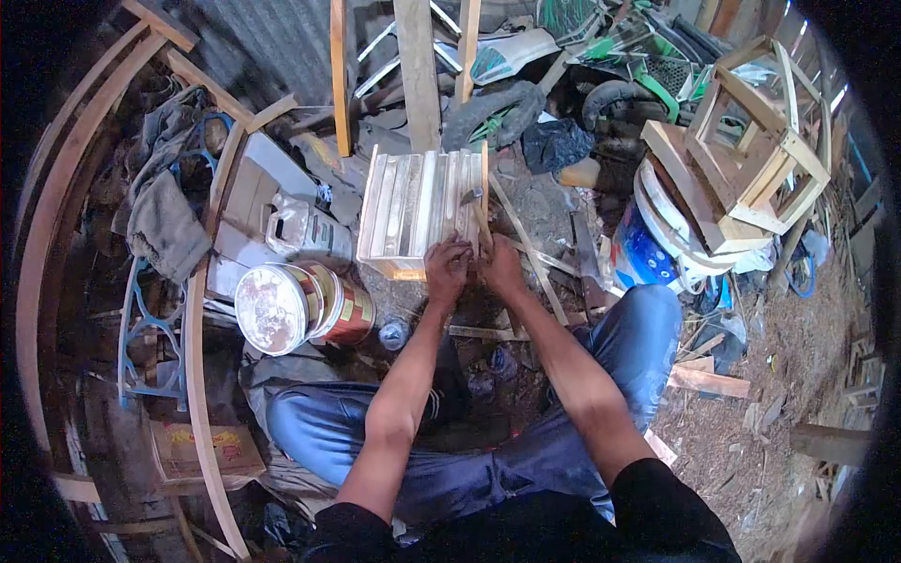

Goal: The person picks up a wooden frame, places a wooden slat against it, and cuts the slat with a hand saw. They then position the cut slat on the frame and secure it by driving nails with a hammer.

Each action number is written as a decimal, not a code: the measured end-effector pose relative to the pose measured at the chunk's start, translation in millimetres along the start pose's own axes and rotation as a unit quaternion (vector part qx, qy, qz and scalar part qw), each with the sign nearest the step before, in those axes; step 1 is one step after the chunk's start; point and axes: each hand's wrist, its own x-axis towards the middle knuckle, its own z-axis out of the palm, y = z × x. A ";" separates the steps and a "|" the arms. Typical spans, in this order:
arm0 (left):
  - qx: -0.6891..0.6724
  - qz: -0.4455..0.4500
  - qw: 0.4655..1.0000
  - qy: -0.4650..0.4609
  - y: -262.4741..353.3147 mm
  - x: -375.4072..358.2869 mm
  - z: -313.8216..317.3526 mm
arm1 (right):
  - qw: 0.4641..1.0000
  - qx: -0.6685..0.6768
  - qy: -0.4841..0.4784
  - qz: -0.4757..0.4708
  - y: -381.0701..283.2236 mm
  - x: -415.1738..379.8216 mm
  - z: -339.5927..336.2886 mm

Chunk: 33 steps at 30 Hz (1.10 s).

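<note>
In front of me stands a slatted wooden box [405,202], its pale strips running away from me. My right hand [503,269] is closed around the handle of a hammer [482,223]. The hammer's metal head lies over the box's right side, close to its edge. My left hand [448,270] rests at the near right corner of the box with its fingers curled together. Whatever is between those fingers, if anything, is too small or hidden to make out.
Paint buckets [272,310] and a white jerrycan [298,225] stand left of the box. A wooden frame [765,141] sits on a blue and white bucket [646,246] at the right. Long curved timber [199,375] runs along the left. Wood offcuts [709,380] litter the ground.
</note>
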 end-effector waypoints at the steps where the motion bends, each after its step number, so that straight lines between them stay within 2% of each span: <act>1: -0.005 0.008 1.000 0.003 0.0 1.1 -0.6 | 1.000 0.001 0.000 0.001 -2.5 -1.2 -1.2; 4: -0.009 0.018 1.000 0.001 3.4 1.6 -3.0 | 1.000 0.019 -0.003 0.021 -7.3 -3.9 -6.9; 7: 0.009 0.020 1.000 -0.010 -1.8 -1.2 -0.5 | 0.999 -0.015 0.013 -0.032 -4.2 -3.9 -6.7; 9: 0.021 0.018 1.000 -0.011 -3.2 -0.8 1.4 | 0.999 0.006 -0.044 0.030 -21.8 -4.5 -23.9; 13: 0.023 0.018 0.999 -0.014 0.4 -1.4 -6.0 | 0.999 -0.016 -0.035 -0.011 -61.4 -27.0 -57.4; 15: 0.027 0.019 0.999 -0.008 2.4 -0.1 -6.5 | 0.994 -0.065 -0.068 0.062 -79.3 -40.0 -69.4; 18: -0.016 0.007 0.999 0.027 6.2 -1.9 -5.8 | 0.989 -0.097 -0.103 0.035 -67.5 -58.8 -75.4; 19: -0.009 0.014 1.000 0.022 6.6 -1.2 -6.3 | 0.981 -0.106 -0.132 0.092 -64.6 -62.7 -76.2; 22: -0.008 0.015 0.999 0.028 -1.1 -3.2 -0.7 | 0.974 -0.126 -0.144 0.123 -93.0 -63.5 -92.4; 24: -0.011 0.010 0.999 0.036 0.9 -4.6 -3.6 | 0.976 -0.124 -0.139 0.111 -96.8 -58.7 -90.0; 26: -0.007 0.001 0.999 0.038 3.0 -4.3 -1.7 | 0.988 -0.113 -0.079 0.070 -104.5 -56.3 -87.0; 29: 0.019 0.023 0.999 0.017 -4.5 -3.0 -0.9 | 0.984 -0.129 -0.097 0.079 -105.0 -60.0 -84.5; 32: -0.001 0.025 0.999 0.033 -5.7 -4.1 1.6 | 0.979 -0.147 -0.106 0.089 -101.9 -57.5 -86.2; 33: -0.001 0.022 0.999 0.034 -3.0 -4.1 0.2 | 0.992 -0.105 -0.070 0.019 -92.7 -54.8 -85.1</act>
